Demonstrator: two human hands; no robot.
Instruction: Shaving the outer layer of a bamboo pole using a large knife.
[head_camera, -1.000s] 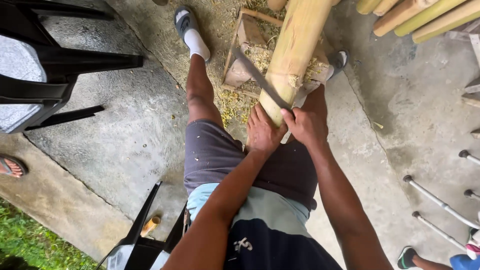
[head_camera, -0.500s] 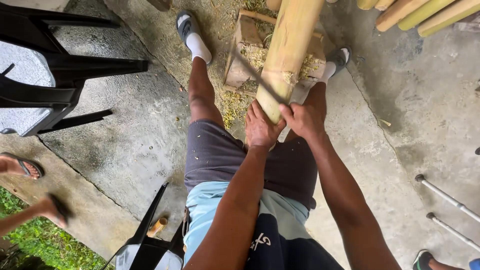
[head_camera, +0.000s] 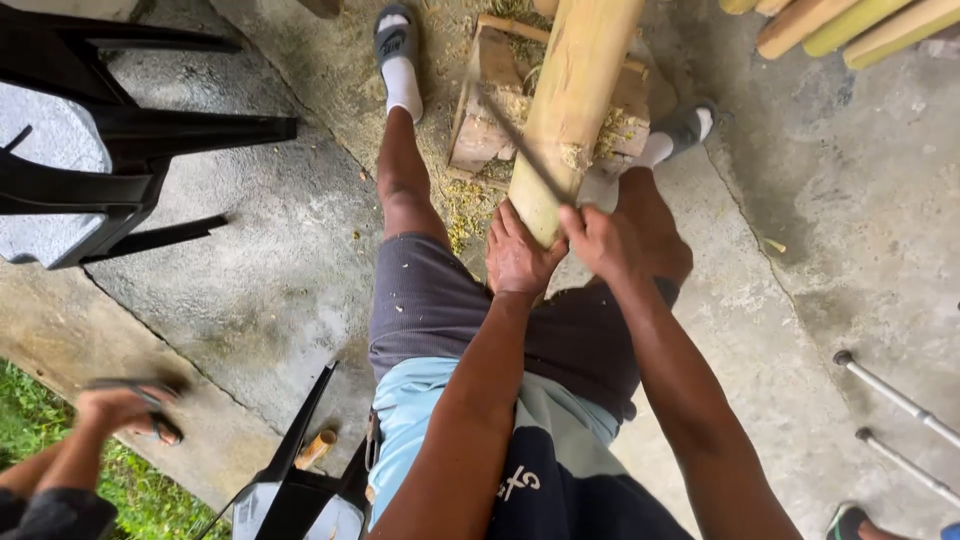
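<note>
A thick pale bamboo pole (head_camera: 580, 95) slants down between my knees, its near end at my lap. My left hand (head_camera: 518, 255) cups that near end from below. My right hand (head_camera: 600, 240) is closed on the handle of a long dark blade (head_camera: 515, 135) that lies across the pole's left side. The pole rests over a wooden block (head_camera: 485, 110) strewn with shavings. My feet in grey sandals and white socks (head_camera: 398, 50) sit either side of the block.
A black plastic chair (head_camera: 90, 140) stands at the left. More bamboo poles (head_camera: 850, 25) lie at the top right. Metal legs (head_camera: 900, 400) stick in at the right. Another person's hand (head_camera: 125, 408) holding a sandal shows at the lower left, by grass.
The blade has slid a little along the pole with my right hand. Another person's hand with a sandal has moved up at the lower left. The view has shifted slightly.
</note>
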